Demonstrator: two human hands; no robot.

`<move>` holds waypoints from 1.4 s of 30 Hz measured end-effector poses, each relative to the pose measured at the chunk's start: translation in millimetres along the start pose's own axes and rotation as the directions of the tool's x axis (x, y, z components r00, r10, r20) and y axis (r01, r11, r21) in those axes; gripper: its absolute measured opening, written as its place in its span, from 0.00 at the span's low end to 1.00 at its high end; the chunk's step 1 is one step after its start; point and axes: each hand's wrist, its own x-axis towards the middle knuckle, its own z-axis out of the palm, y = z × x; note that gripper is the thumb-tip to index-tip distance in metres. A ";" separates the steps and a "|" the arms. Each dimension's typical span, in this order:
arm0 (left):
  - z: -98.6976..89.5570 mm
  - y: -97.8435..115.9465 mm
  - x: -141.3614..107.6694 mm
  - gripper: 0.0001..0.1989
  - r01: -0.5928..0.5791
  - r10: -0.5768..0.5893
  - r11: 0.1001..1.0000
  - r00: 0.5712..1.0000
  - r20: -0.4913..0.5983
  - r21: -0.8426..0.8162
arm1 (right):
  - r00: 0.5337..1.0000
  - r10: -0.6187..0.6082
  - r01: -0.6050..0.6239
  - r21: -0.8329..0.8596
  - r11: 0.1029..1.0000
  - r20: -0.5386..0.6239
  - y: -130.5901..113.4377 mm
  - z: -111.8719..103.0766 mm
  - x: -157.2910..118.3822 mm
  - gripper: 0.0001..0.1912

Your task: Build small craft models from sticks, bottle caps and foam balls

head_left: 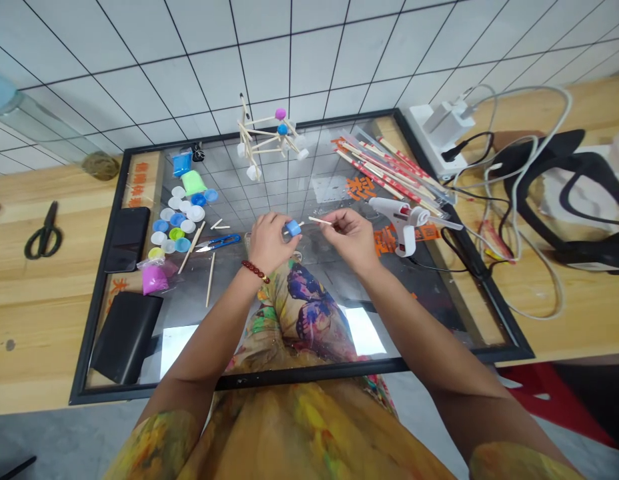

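Over the glass panel, my left hand [270, 241] pinches a small blue piece [293, 228] between thumb and fingers, with a bit of white at its right side. Close to it on the right, my right hand [350, 241] grips a short wooden stick [319, 221], whose tip points left toward the blue piece. A small gap seems to lie between the two. Behind the hands stands a stick structure [264, 143] with white, blue and pink joints. A white glue gun [400, 220] lies right of my right hand.
Colored caps [177, 219], blue snips [219, 243], loose sticks [210, 280] and a pink bag [155, 277] lie on the left, beside a phone [128, 239]. Packaged chopsticks [389, 170], a power strip [434, 143] and cables are at the right. Black scissors [45, 235] rest far left.
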 end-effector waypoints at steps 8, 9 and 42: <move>4.0 -9.5 1.2 0.15 -0.024 0.021 0.993 0.999 -0.030 -0.118 | 0.998 -0.065 0.064 -0.093 0.994 -0.005 8.4 0.4 0.3 0.05; 4.7 -11.4 1.9 0.16 -0.024 0.020 0.990 0.999 -0.029 -0.142 | 0.998 -0.060 0.060 -0.082 0.995 0.002 8.3 0.1 2.7 0.05; 7.2 -20.9 8.2 0.17 0.001 -0.007 0.950 1.000 -0.017 -0.312 | 0.978 0.176 -0.190 0.121 0.974 0.113 4.6 7.0 22.1 0.15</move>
